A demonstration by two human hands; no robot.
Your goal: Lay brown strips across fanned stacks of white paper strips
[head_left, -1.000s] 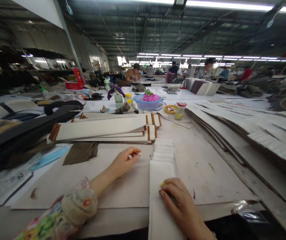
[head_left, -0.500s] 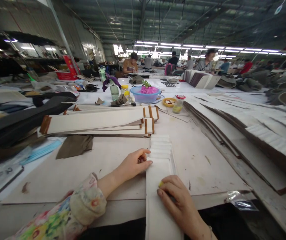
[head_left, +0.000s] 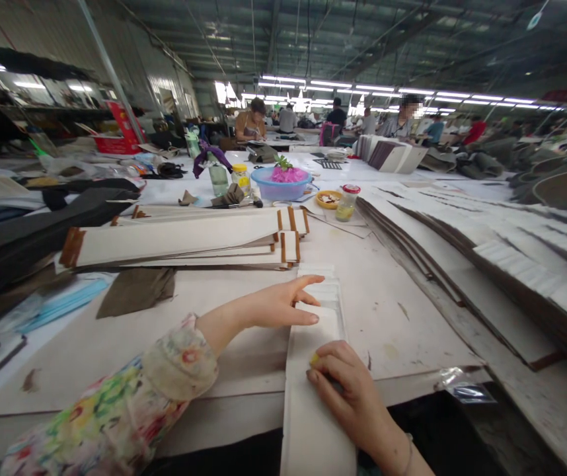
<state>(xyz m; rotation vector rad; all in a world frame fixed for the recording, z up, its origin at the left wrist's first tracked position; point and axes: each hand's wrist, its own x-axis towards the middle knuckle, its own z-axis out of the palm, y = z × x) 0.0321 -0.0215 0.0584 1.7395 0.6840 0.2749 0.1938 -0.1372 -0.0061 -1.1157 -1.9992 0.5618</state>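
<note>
A long white panel (head_left: 316, 436) lies lengthwise in front of me, with several more layered in steps (head_left: 326, 291) at its far end. My left hand (head_left: 273, 307) reaches across it from the left, thumb and fingers apart, fingertips over the far end near the stepped edges. My right hand (head_left: 350, 390) is curled low over the right side of the panel. Its fingers are closed on a small yellow piece (head_left: 314, 358), mostly hidden, whose kind I cannot make out.
Cream strips with brown ends (head_left: 179, 244) are piled beyond my left hand, near a dark cloth scrap (head_left: 137, 291). Farther back stand a blue basin (head_left: 278, 188) and a red-lidded jar (head_left: 347, 205). Stacked panels (head_left: 501, 284) cover the right side. Other people work in the background.
My left hand has moved right over the panel's far end, its fingers opening and stretching out. My right hand stays closed on the yellow piece. The view has shifted slightly.
</note>
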